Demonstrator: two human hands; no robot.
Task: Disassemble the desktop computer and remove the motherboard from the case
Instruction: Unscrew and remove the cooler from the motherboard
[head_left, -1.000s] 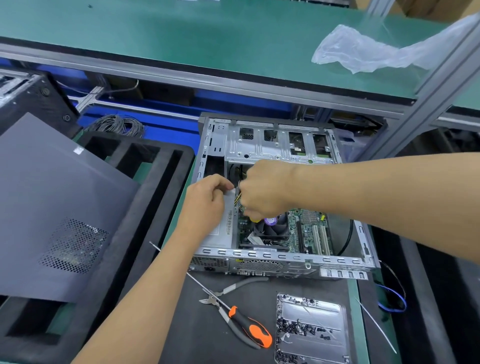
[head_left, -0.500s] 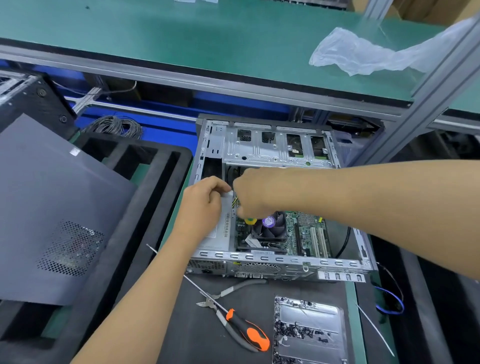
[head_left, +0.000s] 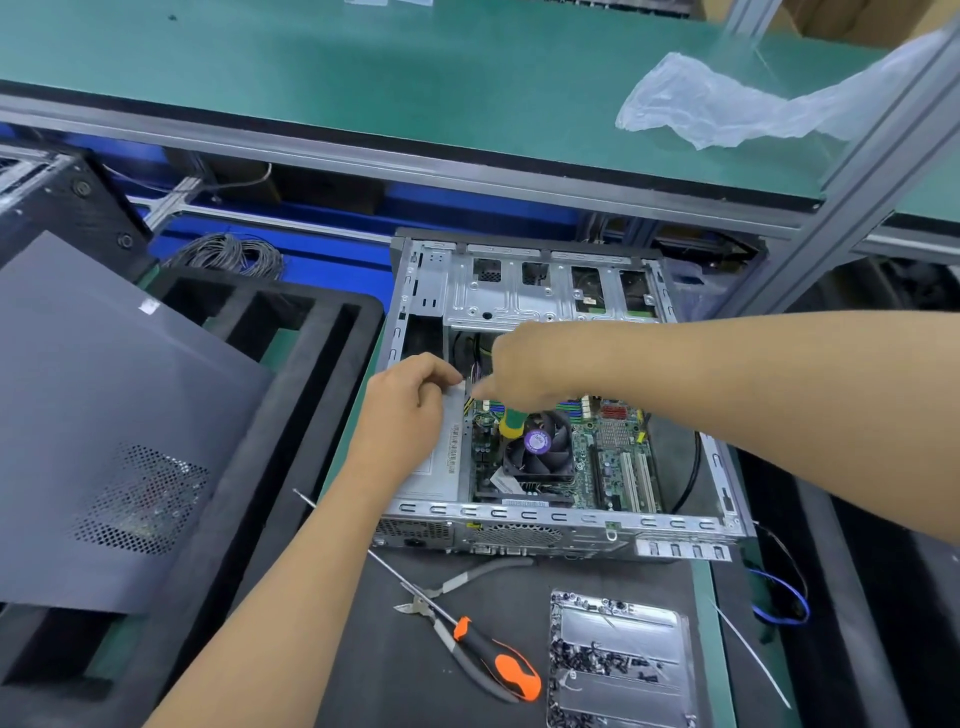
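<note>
Since a second ago my right hand (head_left: 524, 371) has slid up and left, off the black cooler fan with its purple centre label (head_left: 540, 447), so the fan now shows whole. The left hand (head_left: 410, 402) has barely shifted.

Right hand: fingers curled downward round a yellow-and-green tool handle (head_left: 511, 420), of which only the butt end shows below the palm. Tip hidden; I cannot tell what it bears on. Left hand: fingers curled over the top edge of the silver power supply box with the barcode label (head_left: 451, 447), steadying it.

Step in hand, by my judgement: freeing a fastener or connector at the far-left corner of the board, by the coloured wire bundle (head_left: 475, 371). To do well: keep the tool square to the fastener, press down before turning, keep the wires out of its path, and hold the supply still so nothing drags across the board.

Green motherboard (head_left: 618, 447): lies flat in the floor of the open grey steel computer case (head_left: 566, 519), cooler mounted, white expansion slots to the right bare. Not yet lifted.

On the black mat nearer me: an orange-and-black-handled screwdriver (head_left: 488, 652) lying across grey-handled cutting pliers (head_left: 457, 584), and a metal tray of dark screws (head_left: 621, 660).
</note>
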